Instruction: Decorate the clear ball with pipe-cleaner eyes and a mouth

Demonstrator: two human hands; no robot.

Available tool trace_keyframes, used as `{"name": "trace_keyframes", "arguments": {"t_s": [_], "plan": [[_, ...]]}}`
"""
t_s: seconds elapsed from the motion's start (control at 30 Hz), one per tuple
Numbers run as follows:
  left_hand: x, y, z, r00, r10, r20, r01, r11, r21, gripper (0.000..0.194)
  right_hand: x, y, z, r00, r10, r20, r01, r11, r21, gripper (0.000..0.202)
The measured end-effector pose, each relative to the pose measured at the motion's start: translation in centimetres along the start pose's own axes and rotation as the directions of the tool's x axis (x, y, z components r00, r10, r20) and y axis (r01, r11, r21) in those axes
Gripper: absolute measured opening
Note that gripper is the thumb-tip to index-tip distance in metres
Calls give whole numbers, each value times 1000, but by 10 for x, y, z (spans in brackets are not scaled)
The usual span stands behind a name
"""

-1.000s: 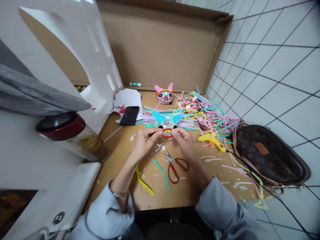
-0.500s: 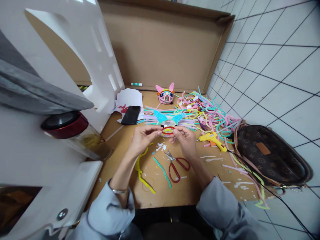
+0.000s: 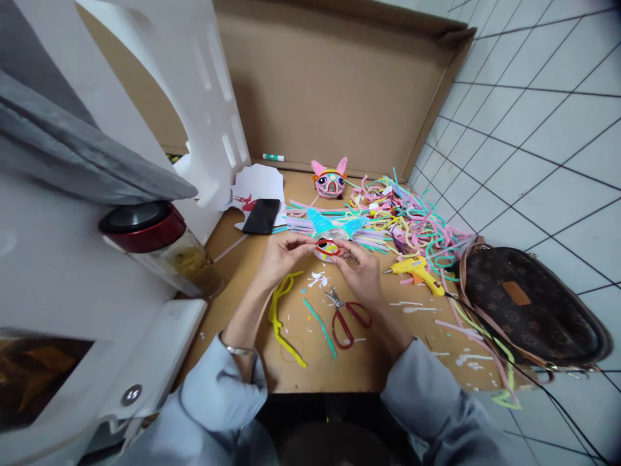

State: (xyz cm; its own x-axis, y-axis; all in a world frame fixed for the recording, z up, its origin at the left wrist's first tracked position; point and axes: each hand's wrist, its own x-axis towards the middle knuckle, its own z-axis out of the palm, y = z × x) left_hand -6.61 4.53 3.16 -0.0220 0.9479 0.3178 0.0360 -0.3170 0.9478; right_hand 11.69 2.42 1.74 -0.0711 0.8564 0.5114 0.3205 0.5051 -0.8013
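Observation:
Between my two hands is a small red ring [image 3: 328, 253] with some yellow inside it. My left hand [image 3: 286, 255] pinches its left side, and my right hand [image 3: 359, 266] pinches its right side. Just behind the ring, partly hidden by it and my fingers, is a clear, round craft piece with two blue ears [image 3: 320, 222]. Red-handled scissors [image 3: 343, 323] lie part open below my right hand. A teal strip [image 3: 321, 327] and a bent yellow strip [image 3: 277, 317] lie on the table nearer to me.
A finished-looking pink-eared figure [image 3: 330, 181] stands at the back. Coloured pipe cleaners [image 3: 422, 223] are heaped behind a yellow glue gun [image 3: 418, 272]. A brown bag [image 3: 533, 304] is at right; a phone [image 3: 262, 216] and lidded jar [image 3: 167, 249] are at left.
The view has shifted a little. The red ring has tilted and turned slightly between my fingers, and both hands still pinch it.

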Motion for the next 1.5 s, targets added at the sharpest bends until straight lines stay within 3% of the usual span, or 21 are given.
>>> {"name": "trace_keyframes", "arguments": {"t_s": [0.23, 0.57, 0.83, 1.17, 1.5], "plan": [[6, -13, 0, 1000, -27, -5, 27, 999, -33, 15, 18, 1, 0, 985, -123, 118, 154, 941, -301, 25], [12, -37, 0, 998, -60, 12, 60, 997, -39, 19, 31, -9, 5, 982, -47, 185, 155, 765, -625, 23], [14, -50, -1, 999, -42, 28, 42, 999, 9, 19, 34, -5, 9, 983, -66, 169, 161, 746, -646, 23], [13, -49, 0, 996, -80, 49, 75, 991, 108, 18, 32, 0, 10, 985, -82, 155, 163, 753, -637, 23], [10, -42, 4, 994, -102, 34, 96, 984, 148, 14, 30, 4, 8, 990, -108, 89, 139, 816, -561, 22]]}}
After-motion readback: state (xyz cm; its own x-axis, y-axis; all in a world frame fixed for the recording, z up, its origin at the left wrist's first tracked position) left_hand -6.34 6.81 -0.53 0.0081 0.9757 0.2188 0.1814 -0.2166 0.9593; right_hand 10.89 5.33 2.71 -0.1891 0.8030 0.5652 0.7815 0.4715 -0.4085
